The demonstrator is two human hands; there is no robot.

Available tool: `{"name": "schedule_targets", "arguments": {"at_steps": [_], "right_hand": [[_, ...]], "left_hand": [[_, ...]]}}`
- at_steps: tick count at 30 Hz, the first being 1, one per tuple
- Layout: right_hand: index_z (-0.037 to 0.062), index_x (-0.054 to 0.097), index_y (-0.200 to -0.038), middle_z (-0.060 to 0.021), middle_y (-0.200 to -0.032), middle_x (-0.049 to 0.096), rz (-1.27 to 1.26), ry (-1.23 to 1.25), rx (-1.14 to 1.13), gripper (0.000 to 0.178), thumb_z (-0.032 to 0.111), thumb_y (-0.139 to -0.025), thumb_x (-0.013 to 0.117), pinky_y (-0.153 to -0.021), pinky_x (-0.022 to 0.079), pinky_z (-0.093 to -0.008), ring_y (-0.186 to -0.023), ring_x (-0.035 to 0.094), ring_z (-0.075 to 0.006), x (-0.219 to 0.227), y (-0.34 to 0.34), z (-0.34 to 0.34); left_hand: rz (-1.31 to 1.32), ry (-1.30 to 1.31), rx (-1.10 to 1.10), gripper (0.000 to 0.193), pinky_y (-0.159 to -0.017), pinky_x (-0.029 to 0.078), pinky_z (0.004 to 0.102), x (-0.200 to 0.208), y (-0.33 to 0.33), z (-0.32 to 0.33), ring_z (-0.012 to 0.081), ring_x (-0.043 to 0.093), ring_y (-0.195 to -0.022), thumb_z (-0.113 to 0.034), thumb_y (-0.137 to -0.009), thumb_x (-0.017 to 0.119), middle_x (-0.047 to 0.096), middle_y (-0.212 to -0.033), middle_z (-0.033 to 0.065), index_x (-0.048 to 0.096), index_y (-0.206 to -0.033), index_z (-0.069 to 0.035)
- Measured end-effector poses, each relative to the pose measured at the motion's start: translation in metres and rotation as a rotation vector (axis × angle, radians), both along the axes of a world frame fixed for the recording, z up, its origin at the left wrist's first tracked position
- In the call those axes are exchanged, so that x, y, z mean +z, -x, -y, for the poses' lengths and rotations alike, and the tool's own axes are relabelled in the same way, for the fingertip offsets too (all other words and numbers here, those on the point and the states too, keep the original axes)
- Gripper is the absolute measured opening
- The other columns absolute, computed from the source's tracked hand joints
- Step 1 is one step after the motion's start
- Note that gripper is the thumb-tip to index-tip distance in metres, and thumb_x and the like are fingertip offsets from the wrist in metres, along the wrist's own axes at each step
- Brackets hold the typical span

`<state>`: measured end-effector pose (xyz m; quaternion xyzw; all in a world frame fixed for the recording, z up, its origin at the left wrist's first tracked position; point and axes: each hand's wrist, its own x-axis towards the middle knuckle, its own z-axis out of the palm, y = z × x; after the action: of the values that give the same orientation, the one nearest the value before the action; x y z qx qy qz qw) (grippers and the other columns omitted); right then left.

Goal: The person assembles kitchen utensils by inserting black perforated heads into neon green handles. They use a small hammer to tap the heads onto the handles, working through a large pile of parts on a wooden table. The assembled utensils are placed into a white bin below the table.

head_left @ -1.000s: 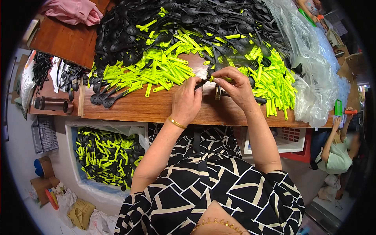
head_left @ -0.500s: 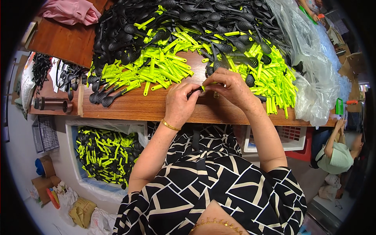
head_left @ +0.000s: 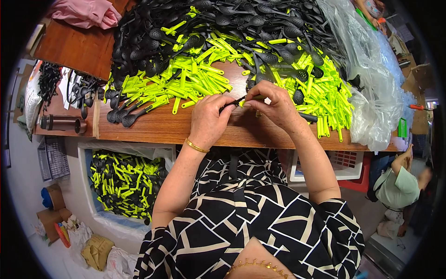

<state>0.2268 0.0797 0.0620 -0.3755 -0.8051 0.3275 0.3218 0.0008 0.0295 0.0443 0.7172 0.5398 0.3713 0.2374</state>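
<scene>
Both my hands meet over the front of the wooden table, pinching small parts end to end. My left hand (head_left: 208, 118) is closed on a black utensil stem (head_left: 228, 106); its far end is hidden in the palm. The fingers of my right hand (head_left: 278, 108) are closed on a lime-green handle (head_left: 241, 102), mostly covered by them. The green tip touches the black stem. Beyond the hands lie loose lime-green handles (head_left: 195, 83) on the left and another heap of green handles (head_left: 332, 97) on the right. Black slotted spoons (head_left: 153, 51) are piled behind them.
Several spoons with green handles (head_left: 134, 116) lie at the table's front left, near a brown cylindrical flask (head_left: 62, 123). Below stands a lined bin (head_left: 86, 186) of black-and-green utensils. Clear plastic sheeting (head_left: 371, 107) drapes the right side. A white crate (head_left: 348, 173) and another person (head_left: 397, 186) are at right.
My left hand has shifted slightly left and turned a little. My right hand has moved slightly and its fingers have re-angled around the green handle. The person at right has leaned.
</scene>
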Motion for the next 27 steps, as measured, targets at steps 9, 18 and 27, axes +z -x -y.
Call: {"name": "schedule_targets", "arguments": {"at_steps": [9, 18, 27], "right_hand": [[0.0058, 0.074, -0.097, -0.006, -0.091, 0.074, 0.075, -0.002, 0.05, 0.018, 0.009, -0.085, 0.087, -0.075, 0.055, -0.0358, -0.087, 0.072, -0.0232, 0.003, 0.004, -0.003], [0.0068, 0.074, -0.097, -0.006, -0.094, 0.073, 0.038, -0.021, 0.017, 0.018, 0.008, -0.085, 0.086, -0.075, 0.056, -0.0355, -0.087, 0.072, -0.0236, 0.001, 0.009, 0.002], [0.0064, 0.076, -0.105, -0.008, -0.1, 0.075, 0.086, 0.03, -0.01, 0.019, 0.008, -0.087, 0.084, -0.076, 0.058, -0.038, -0.087, 0.074, -0.0261, 0.003, 0.014, 0.008]], "left_hand": [[0.128, 0.116, 0.004, 0.014, -0.079, 0.054, 0.0403, -0.006, 0.003, 0.005, 0.0328, 0.071, -0.089, -0.011, -0.093, 0.075, 0.073, -0.093, 0.0149, 0.076, -0.103, -0.001], [0.038, 0.104, -0.008, 0.013, -0.087, 0.054, 0.0451, 0.003, 0.007, 0.004, 0.0349, 0.072, -0.095, -0.013, -0.091, 0.075, 0.076, -0.098, 0.0137, 0.077, -0.1, -0.003], [-0.011, -0.002, -0.056, 0.013, -0.08, 0.052, 0.0424, 0.002, 0.01, 0.009, 0.0337, 0.069, -0.089, -0.011, -0.092, 0.076, 0.072, -0.092, 0.0142, 0.075, -0.1, 0.0]]}}
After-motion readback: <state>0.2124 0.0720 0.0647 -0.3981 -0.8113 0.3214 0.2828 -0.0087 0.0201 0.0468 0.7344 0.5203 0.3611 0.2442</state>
